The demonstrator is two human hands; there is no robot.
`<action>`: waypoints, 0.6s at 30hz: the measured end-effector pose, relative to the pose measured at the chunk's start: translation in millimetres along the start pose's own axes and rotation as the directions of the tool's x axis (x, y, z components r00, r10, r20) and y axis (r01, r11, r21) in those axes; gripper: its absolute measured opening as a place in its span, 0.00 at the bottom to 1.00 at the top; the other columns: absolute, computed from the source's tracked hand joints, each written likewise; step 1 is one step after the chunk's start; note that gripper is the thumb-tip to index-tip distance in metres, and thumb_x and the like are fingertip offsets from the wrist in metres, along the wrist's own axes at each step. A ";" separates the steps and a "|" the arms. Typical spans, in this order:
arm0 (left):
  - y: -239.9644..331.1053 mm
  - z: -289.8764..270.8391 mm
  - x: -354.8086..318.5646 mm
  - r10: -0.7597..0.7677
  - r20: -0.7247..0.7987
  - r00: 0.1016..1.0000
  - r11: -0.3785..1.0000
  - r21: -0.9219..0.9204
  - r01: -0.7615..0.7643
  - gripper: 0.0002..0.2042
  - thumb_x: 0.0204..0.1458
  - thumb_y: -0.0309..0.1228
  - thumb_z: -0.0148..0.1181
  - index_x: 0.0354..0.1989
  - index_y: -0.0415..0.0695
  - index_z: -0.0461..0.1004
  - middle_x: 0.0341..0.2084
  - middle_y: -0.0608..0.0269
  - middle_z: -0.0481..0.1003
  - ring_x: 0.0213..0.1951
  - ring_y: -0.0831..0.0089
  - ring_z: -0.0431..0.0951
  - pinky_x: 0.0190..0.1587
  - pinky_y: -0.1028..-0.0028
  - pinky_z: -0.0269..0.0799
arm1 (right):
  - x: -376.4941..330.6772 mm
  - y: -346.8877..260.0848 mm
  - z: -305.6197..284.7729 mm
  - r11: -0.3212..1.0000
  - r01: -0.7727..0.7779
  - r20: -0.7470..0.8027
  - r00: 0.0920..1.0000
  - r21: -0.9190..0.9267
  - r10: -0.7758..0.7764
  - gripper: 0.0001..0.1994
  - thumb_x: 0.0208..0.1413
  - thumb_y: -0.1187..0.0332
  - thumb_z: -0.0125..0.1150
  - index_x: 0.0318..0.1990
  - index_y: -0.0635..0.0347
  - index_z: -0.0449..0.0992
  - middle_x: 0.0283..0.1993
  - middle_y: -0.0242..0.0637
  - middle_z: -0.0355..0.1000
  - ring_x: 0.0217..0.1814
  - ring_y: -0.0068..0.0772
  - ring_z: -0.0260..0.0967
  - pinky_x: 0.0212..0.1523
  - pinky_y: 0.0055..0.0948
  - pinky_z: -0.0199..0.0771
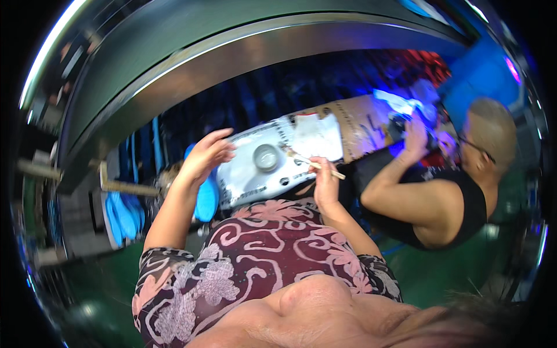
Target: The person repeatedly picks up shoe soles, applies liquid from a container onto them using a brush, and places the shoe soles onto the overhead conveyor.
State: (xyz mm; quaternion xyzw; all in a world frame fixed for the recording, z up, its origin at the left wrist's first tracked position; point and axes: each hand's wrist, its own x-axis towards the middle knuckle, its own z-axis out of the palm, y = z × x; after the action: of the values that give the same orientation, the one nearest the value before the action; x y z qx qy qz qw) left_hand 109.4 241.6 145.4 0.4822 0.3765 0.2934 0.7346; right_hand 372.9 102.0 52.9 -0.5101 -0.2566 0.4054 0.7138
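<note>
1. While the white moulded panel lies flat across the work surface ahead of the person's lap, it is being worked on with a thin wooden stick.
2. The stick is pinched between the fingers of the right hand, its far tip resting on or just above the panel's right part, near the round grey recess; contact cannot be confirmed, as the view is blurred.
3. The left hand is held with its fingers loosely spread and curved at the panel's left edge, just beside it or touching it, and nothing is gripped in it.
4. The step in hand is judged to be a dabbing or scraping pass along the panel's surface, with the panel steadied from the left.
5. A next move would call for the stick tip to be kept light and exact on the panel, and for the left hand to be pressed on the edge so that the panel does not slide.
6. The panel is thus set between the two hands, nearer the left one.
7. Beyond it a brown cardboard sheet stretches to the right, where a co-worker's hand is busy under blue light.
8. A blue object is seen below the left wrist.
</note>
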 end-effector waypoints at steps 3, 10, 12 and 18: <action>-64.9 -103.1 -96.8 -0.054 -0.546 0.836 0.992 -0.122 -0.015 0.22 0.50 0.31 0.54 0.53 0.39 0.60 0.33 0.58 0.73 0.32 0.74 0.73 0.32 0.79 0.69 | 1.3 3.8 2.0 0.999 -0.036 0.064 0.997 0.030 0.034 0.18 0.61 0.60 0.41 0.35 0.67 0.72 0.28 0.34 0.67 0.31 0.22 0.61 0.37 0.21 0.62; -134.1 -230.0 -291.5 -0.275 -0.956 -0.100 0.952 -0.256 -0.169 0.35 0.41 0.47 0.63 0.56 0.44 0.58 0.41 0.59 0.66 0.39 0.69 0.68 0.42 0.68 0.63 | 1.4 -9.9 28.2 0.993 -0.063 0.174 0.984 0.103 0.045 0.18 0.62 0.59 0.40 0.38 0.68 0.67 0.27 0.34 0.63 0.31 0.23 0.57 0.37 0.22 0.59; -137.7 -243.5 -309.3 -0.359 -0.924 -0.133 0.917 -0.323 -0.234 0.38 0.41 0.48 0.63 0.58 0.44 0.55 0.47 0.55 0.65 0.44 0.65 0.69 0.45 0.66 0.63 | 0.3 -15.2 41.2 0.995 -0.071 0.202 0.978 0.063 0.057 0.17 0.61 0.60 0.40 0.38 0.69 0.67 0.27 0.34 0.63 0.31 0.23 0.57 0.37 0.22 0.59; -136.1 -304.0 -307.2 -0.368 -0.863 0.347 0.777 -0.490 -0.395 0.32 0.42 0.41 0.62 0.56 0.46 0.56 0.51 0.51 0.61 0.50 0.54 0.66 0.50 0.56 0.65 | -7.2 -24.5 59.3 0.996 -0.087 0.188 0.978 -0.004 0.086 0.17 0.61 0.60 0.40 0.38 0.69 0.67 0.27 0.34 0.63 0.30 0.23 0.58 0.36 0.20 0.60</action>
State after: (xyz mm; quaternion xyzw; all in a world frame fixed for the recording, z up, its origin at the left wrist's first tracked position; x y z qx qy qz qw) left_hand -302.8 96.5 25.5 -0.0480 0.5993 0.6279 0.4941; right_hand 330.6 123.0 96.8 -0.4786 -0.2996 0.4830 0.6693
